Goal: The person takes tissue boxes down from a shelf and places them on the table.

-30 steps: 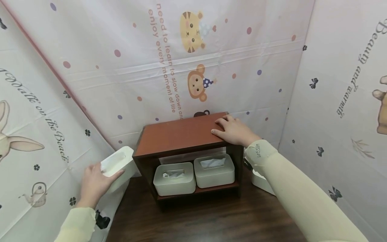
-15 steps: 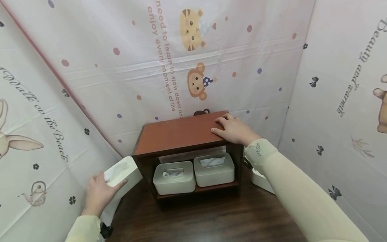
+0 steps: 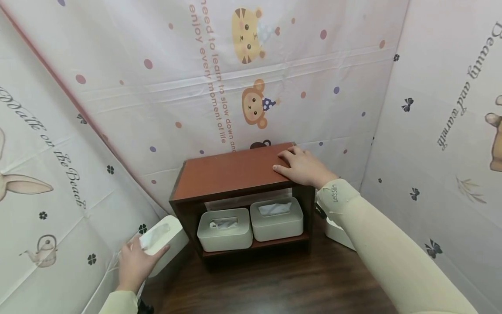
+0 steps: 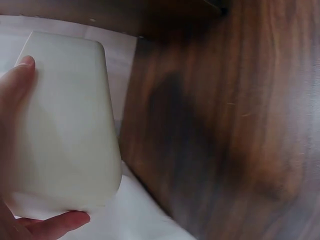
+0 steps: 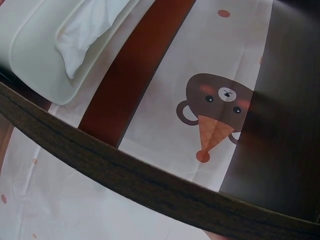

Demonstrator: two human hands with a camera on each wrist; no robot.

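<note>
My left hand (image 3: 135, 265) grips a pale tissue box (image 3: 174, 249), tilted, to the left of a small reddish-brown shelf (image 3: 227, 174). In the left wrist view, the thumb and fingertips clasp opposite edges of that tissue box (image 4: 70, 120) over the table. My right hand (image 3: 303, 168) rests on the shelf's top near its right end, fingers loosely bent. Inside the shelf stand two more tissue boxes, a left one (image 3: 225, 240) and a right one (image 3: 277, 229), tissue showing in each slot. The right wrist view shows the shelf's dark edge (image 5: 150, 175) and one tissue box (image 5: 40, 55).
Another pale box (image 3: 339, 235) sits right of the shelf, partly behind the right sleeve. The shelf stands on a dark wood table (image 3: 270, 283). Printed cloth walls (image 3: 117, 131) enclose the left, back and right sides.
The left hand has moved down and slightly right with its tissue box, lowering it beside the shelf. The right hand has stayed on the shelf top.
</note>
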